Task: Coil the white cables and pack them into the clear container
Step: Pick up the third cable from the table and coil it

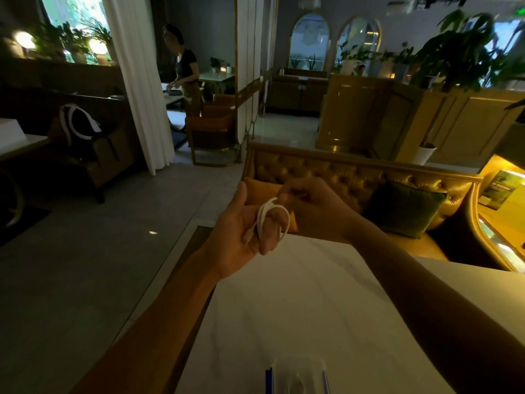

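Note:
A white cable is wound in several loops around the fingers of my left hand, which is raised above the far edge of the table. One plug end hangs loose near my left palm. My right hand is just behind and to the right, pinching the cable's other end between thumb and fingers. The clear container sits on the white tabletop at the bottom edge of the view, near me, blurred, with something pale inside that I cannot make out.
The white table spreads below my arms. A blue pen-like object lies left of the container. Beyond the table stand a tufted gold sofa with an orange cushion and a green cushion. A person stands far back left.

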